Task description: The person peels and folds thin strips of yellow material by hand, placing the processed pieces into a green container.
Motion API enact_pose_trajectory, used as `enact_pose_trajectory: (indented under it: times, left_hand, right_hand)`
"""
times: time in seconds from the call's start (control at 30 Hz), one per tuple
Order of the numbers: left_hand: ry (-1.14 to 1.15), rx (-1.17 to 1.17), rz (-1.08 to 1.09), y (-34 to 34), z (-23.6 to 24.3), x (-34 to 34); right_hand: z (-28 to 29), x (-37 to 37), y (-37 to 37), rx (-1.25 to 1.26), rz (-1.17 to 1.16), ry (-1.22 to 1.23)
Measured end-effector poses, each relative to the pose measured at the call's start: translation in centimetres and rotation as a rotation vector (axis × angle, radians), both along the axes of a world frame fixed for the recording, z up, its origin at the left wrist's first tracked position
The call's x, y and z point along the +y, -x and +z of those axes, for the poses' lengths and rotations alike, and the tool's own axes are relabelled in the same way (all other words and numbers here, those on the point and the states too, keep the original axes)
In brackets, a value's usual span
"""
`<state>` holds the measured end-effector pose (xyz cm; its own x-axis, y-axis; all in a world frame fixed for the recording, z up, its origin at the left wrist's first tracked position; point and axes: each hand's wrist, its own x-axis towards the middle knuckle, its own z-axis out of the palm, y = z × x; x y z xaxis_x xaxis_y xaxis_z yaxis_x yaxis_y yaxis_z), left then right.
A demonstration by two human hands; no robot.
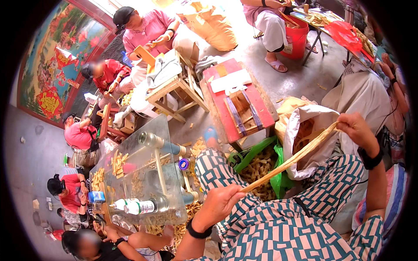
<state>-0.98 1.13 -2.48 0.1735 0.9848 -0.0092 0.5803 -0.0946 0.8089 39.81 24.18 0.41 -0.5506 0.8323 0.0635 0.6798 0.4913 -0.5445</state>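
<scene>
A long, pale-yellow, fibrous dried strip (285, 165) stretches slantwise across my lap. My left hand (222, 208) pinches its lower left end, and my right hand (359, 132) grips the upper right end, raised higher. Beneath the strip, between my knees, a green plastic bag (282, 167) holds many short, curled tan pieces (257, 174). A white sack (296, 167) with its mouth open stands close to my right knee, holding more brownish strips (305, 132).
Ahead is a low red-topped table (216, 82) bearing a wooden frame tool (244, 111). At left, a glass-topped table (152, 182) carries bottles (135, 205) and dried pieces. Several co-workers sit around. A red bucket (297, 38) stands at the back right.
</scene>
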Motion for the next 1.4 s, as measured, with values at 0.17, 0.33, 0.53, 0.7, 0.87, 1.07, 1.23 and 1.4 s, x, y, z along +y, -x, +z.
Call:
enact_pose_trajectory:
  times: [0.17, 0.33, 0.53, 0.7, 0.87, 1.07, 1.23, 1.4]
  left_hand:
    - [0.008, 0.050, 0.087, 0.6, -0.2, -0.6]
    - [0.280, -0.411, 0.163, -2.4, -1.4, 1.2]
    - [0.525, -0.947, 0.087, -5.4, -1.2, 3.8]
    - [0.591, -0.795, 0.000, -4.7, 0.6, 3.7]
    - [0.576, -0.757, 0.013, -3.0, -0.4, 1.3]
    - [0.475, -0.804, 0.003, -3.6, 1.5, 0.3]
    - [0.236, -1.384, -0.172, -4.3, 2.4, -0.2]
    - [0.112, -1.391, -0.202, -3.8, 1.7, 0.6]
  right_hand:
    - [-3.3, 0.2, 0.5, -0.278, -0.021, -0.177]
    - [-2.5, -5.0, 8.8, -0.059, 0.335, -0.345]
    - [-2.3, -11.1, 15.6, 0.356, 0.560, -0.296]
    - [-1.6, -10.1, 14.1, 0.181, 0.590, -0.655]
    - [-0.1, -8.9, 13.0, 0.116, 0.623, -0.774]
    - [-1.0, -8.3, 12.8, 0.222, 0.617, -0.784]
    - [-0.5, -7.8, 13.4, 0.429, 0.588, -0.637]
    - [-3.6, -8.6, 14.3, 0.442, 0.578, -0.363]
